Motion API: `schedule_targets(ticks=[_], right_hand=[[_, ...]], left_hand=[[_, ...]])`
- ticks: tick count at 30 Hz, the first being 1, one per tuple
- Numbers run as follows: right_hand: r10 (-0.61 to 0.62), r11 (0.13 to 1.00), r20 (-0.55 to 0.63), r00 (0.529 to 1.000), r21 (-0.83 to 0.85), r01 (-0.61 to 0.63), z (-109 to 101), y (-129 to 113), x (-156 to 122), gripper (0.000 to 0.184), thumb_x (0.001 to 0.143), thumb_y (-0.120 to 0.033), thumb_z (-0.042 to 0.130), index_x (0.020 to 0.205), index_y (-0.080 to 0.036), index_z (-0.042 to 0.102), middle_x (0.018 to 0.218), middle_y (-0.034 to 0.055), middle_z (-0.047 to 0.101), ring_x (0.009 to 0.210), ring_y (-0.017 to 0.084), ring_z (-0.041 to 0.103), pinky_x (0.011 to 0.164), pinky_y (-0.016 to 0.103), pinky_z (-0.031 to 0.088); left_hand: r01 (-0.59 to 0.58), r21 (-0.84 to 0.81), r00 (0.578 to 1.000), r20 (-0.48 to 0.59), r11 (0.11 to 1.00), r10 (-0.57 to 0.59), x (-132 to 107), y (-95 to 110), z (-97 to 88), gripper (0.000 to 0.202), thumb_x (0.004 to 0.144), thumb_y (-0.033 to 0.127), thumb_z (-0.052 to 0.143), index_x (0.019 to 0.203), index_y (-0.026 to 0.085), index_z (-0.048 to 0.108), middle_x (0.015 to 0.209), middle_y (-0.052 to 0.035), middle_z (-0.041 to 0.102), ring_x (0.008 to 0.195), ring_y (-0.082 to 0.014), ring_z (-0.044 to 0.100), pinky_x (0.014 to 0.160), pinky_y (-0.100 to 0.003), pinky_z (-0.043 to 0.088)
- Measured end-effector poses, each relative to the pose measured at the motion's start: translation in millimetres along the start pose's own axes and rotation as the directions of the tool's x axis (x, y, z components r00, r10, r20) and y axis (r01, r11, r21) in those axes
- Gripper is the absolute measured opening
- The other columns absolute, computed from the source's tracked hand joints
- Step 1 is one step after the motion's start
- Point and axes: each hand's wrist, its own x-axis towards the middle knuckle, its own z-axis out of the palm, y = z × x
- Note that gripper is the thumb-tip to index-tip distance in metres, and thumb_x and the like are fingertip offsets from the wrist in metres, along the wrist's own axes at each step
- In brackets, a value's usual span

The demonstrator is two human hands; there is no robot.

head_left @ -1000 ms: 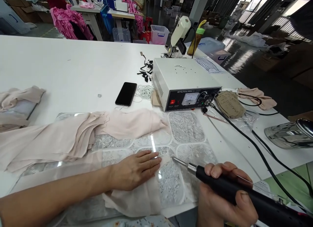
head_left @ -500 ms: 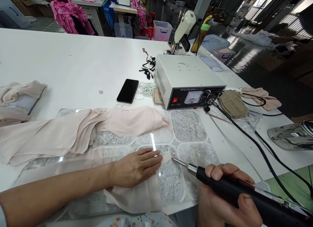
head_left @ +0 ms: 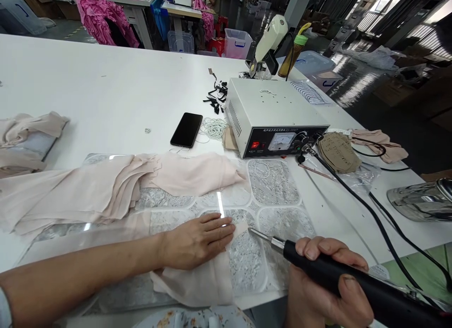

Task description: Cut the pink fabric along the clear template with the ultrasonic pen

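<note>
My left hand [head_left: 199, 243] lies flat, fingers stretched out together, on a pale pink piece of fabric [head_left: 203, 285]. A small end of pale fabric [head_left: 241, 229] sticks out past the fingertips. My right hand [head_left: 307, 297] is wrapped round the black handle of a handheld ultrasonic welder [head_left: 294, 257]. Its slim metal tip points left, just beside that fabric end; whether it touches cannot be told. Beneath the fabric is a clear mat over a grey marbled pattern [head_left: 275, 182]. Layered pale pink fabric pieces [head_left: 77, 191] lie farther back.
A white control box [head_left: 275, 102] stands behind the mat, with a black cable [head_left: 367, 203] running to the right. Around it are a phone [head_left: 186, 130], pale elastic cord [head_left: 213, 128], brown card patterns [head_left: 339, 151] and a glass jar [head_left: 420, 201]. More fabric [head_left: 31, 125] sits far left.
The view has shifted slightly. Both hands, the welder and the fabric hold nearly the same places; the tip stays beside the fabric end.
</note>
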Motion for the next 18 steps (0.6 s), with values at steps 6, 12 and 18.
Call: schedule_targets(ticks=[6,12,18], right_hand=[[0.012,0.999,-0.047,0.999,0.047,-0.010,4.9,0.4,0.6,0.014,0.065,-0.026,0.051,0.077,-0.020,0.056,0.071,-0.0021,0.049,0.052,0.011,0.046,0.046,0.028,0.040],[-0.001,0.999,-0.029,1.000,0.040,0.002,8.0,4.8,2.0,0.015,0.066,-0.025,0.050,0.078,-0.020,0.056,0.074,-0.0010,0.051,0.053,0.011,0.047,0.047,0.029,0.041],[0.019,1.000,-0.054,0.998,0.015,-0.019,10.0,5.5,2.2,0.015,0.064,-0.026,0.049,0.076,-0.020,0.055,0.073,-0.0016,0.050,0.052,0.011,0.048,0.047,0.028,0.042]], left_hand=[[-0.014,0.017,0.999,-0.048,1.000,0.015,1.8,0.2,0.1,0.029,0.101,0.013,0.040,0.120,0.006,0.060,0.129,-0.0134,0.062,0.126,-0.0249,0.054,0.109,-0.040,0.042],[-0.009,0.023,1.000,-0.028,1.000,0.010,0.4,0.2,1.1,0.030,0.102,0.014,0.038,0.120,0.007,0.061,0.131,-0.0134,0.061,0.128,-0.0251,0.052,0.109,-0.041,0.042],[-0.002,0.017,1.000,-0.025,1.000,0.002,0.3,0.7,1.4,0.029,0.101,0.015,0.041,0.121,0.007,0.061,0.130,-0.0143,0.061,0.129,-0.0250,0.052,0.109,-0.042,0.042]])
